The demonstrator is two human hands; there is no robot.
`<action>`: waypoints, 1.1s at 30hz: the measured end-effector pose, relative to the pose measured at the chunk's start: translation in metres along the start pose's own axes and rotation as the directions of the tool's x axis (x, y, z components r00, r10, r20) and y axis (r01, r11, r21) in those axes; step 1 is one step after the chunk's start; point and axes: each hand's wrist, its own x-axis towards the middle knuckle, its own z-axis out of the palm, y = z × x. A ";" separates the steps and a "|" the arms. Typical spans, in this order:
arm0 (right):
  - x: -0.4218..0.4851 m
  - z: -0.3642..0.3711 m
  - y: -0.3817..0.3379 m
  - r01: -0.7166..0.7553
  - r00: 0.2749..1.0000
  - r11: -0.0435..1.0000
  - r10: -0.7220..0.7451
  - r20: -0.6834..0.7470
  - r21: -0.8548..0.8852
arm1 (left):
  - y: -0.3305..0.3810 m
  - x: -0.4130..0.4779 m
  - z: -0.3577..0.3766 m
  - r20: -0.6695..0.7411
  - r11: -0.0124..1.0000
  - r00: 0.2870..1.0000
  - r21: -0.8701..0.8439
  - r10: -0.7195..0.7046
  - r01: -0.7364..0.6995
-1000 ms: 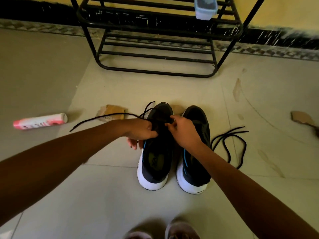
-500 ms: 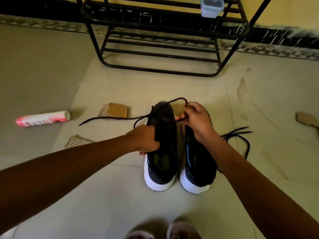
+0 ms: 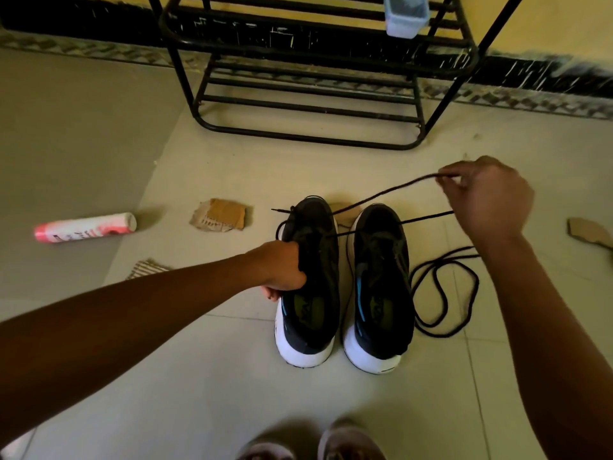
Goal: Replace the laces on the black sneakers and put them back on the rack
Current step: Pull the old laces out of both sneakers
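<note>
Gripping the sneaker on your left [image 3: 311,303] by its outer side, your left hand [image 3: 285,268] has its fingers curled round the upper and holds it down on the tiled floor [image 3: 199,376]. Your right hand [image 3: 487,197] is raised well out to the right, far apart from the left, pinching a black lace [image 3: 428,217] between thumb and fingertips. 2 strands of that lace run taut from the front eyelets of the held sneaker, across the toe of the sneaker on your right [image 3: 381,293], up to that hand. A short end of the lace pokes out to the left by the toe. The 2 sneakers stand side by side on the floor, white heels toward you, near the black metal rack [image 3: 308,137] but not on it. A second black lace [image 3: 478,287] lies in loose loops just beside the sneaker on your right. Off to the left lie a pink and white spray can [image 3: 86,227] and a torn piece of cardboard [image 3: 220,215], and a pale plastic tub [image 3: 404,14] sits on an upper shelf of the rack
</note>
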 end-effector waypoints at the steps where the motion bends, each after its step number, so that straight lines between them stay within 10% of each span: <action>1: -0.002 0.006 -0.001 0.005 0.994 1.000 -0.002 0.114 -0.026 | 0.000 0.000 0.000 0.003 1.000 1.000 0.006 -0.004 0.004; 9: -0.060 0.066 -0.084 0.335 0.808 0.893 -0.436 0.395 0.300 | -0.001 0.001 -0.001 -0.003 0.999 1.000 0.033 -0.001 0.001; 23: -0.036 0.058 -0.014 0.066 0.986 0.996 -0.057 0.160 -0.054 | 0.002 0.000 -0.004 0.074 0.999 0.996 0.012 -0.042 0.041; 33: -0.032 0.048 0.022 -0.189 0.907 0.978 0.210 0.364 -0.091 | 0.002 -0.001 -0.005 0.090 0.999 0.995 0.007 -0.047 0.046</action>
